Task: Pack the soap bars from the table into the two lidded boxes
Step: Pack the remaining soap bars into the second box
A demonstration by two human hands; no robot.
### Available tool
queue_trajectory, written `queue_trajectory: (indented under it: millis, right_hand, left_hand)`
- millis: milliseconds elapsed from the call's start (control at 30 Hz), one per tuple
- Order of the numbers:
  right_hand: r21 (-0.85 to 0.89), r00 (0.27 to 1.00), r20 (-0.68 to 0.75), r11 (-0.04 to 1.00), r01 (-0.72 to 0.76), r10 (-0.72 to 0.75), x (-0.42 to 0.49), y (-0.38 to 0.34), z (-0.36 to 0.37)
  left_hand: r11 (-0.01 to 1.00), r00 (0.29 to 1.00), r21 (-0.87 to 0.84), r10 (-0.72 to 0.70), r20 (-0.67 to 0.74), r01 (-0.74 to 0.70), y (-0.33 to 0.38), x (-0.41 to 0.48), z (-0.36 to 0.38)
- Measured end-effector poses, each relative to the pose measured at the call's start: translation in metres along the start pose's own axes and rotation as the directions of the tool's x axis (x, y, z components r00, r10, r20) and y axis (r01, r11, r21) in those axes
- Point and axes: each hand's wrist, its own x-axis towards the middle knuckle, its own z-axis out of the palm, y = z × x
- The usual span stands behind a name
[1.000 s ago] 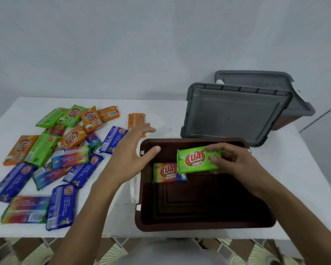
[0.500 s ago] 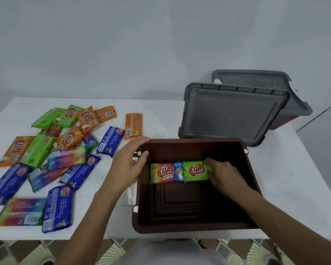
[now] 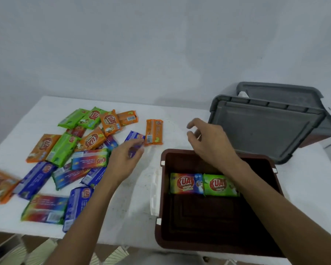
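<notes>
The white bench [image 3: 138, 203] carries an open brown box [image 3: 214, 244] at the near right, and a grey lid [image 3: 266, 131] leans behind it against a second, lidded box [image 3: 285, 92]. The right hand [image 3: 212, 144] hovers over the open box's far rim, fingers loosely curled, holding nothing. The left hand [image 3: 124, 161] lies over a blue soap bar [image 3: 135, 136] beside the scattered soap bars [image 3: 90, 159]; blur hides whether it grips. Inside the open box a rainbow soap bar [image 3: 186, 183] and a green soap bar [image 3: 220, 185] lie side by side, touching

Your left grip [image 3: 122, 161] and right grip [image 3: 212, 144] are both bare hands; behind each grip the forearm is bare too, as far as it shows.
</notes>
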Motion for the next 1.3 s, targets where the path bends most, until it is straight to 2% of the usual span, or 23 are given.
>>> queue_trajectory:
  millis: [67,133,233,300,433,600,700,800,867,967,1167,1300]
  right_hand:
    - [0.010,0.990,0.118,0.997,0.076,-0.076,0.036,-0.005,0.023]
    - [-0.034,0.950,0.279,0.987,0.154,-0.139,0.071,-0.007,0.053]
    - [-0.130,0.840,0.532,0.970,0.205,-0.106,0.110,-0.008,0.095]
    - [-0.214,0.775,0.629,0.946,0.245,-0.059,0.127,-0.008,0.118]
    - [-0.336,0.706,0.708,0.879,0.339,-0.002,0.139,-0.007,0.143]
    - [-0.272,0.726,0.686,0.905,0.327,-0.057,0.143,-0.002,0.149]
    - [-0.174,0.751,0.653,0.945,0.277,-0.100,0.139,0.004,0.135]
    - [-0.061,0.848,0.515,0.982,0.178,-0.122,0.129,0.005,0.106]
    - [0.099,0.928,0.370,0.995,0.007,-0.043,0.117,0.006,0.079]
    - [0.388,0.952,0.284,0.895,-0.222,0.113,0.092,0.012,0.041]
    - [0.588,0.982,0.152,0.788,-0.180,0.111,0.019,0.023,-0.032]
    - [0.635,0.981,0.181,0.752,-0.175,0.076,-0.032,0.026,-0.072]
  left_hand:
    - [0.985,1.000,0.168,-0.029,-0.005,0.030,-0.019,0.019,-0.009]
    - [0.952,0.997,0.302,-0.072,0.037,0.058,-0.033,0.037,-0.015]
    - [0.866,0.988,0.499,-0.097,0.124,0.022,-0.041,0.057,-0.017]
    - [0.825,0.981,0.565,-0.105,0.164,-0.007,-0.042,0.067,-0.013]
    - [0.775,0.973,0.632,-0.135,0.188,-0.015,-0.046,0.079,-0.001]
    - [0.814,0.974,0.581,-0.140,0.176,0.012,-0.051,0.081,0.005]
    - [0.853,0.979,0.521,-0.128,0.157,0.028,-0.051,0.079,0.002]
    - [0.910,0.988,0.413,-0.098,0.119,0.041,-0.039,0.074,-0.008]
    - [0.950,0.993,0.307,-0.084,0.085,0.054,-0.027,0.069,-0.015]
    - [0.996,0.999,0.076,-0.040,0.005,0.039,-0.011,0.060,-0.023]
    - [0.964,0.992,-0.263,-0.004,-0.126,-0.030,0.048,0.023,-0.032]
    - [0.863,0.992,-0.504,-0.051,-0.118,-0.015,0.081,0.005,-0.025]
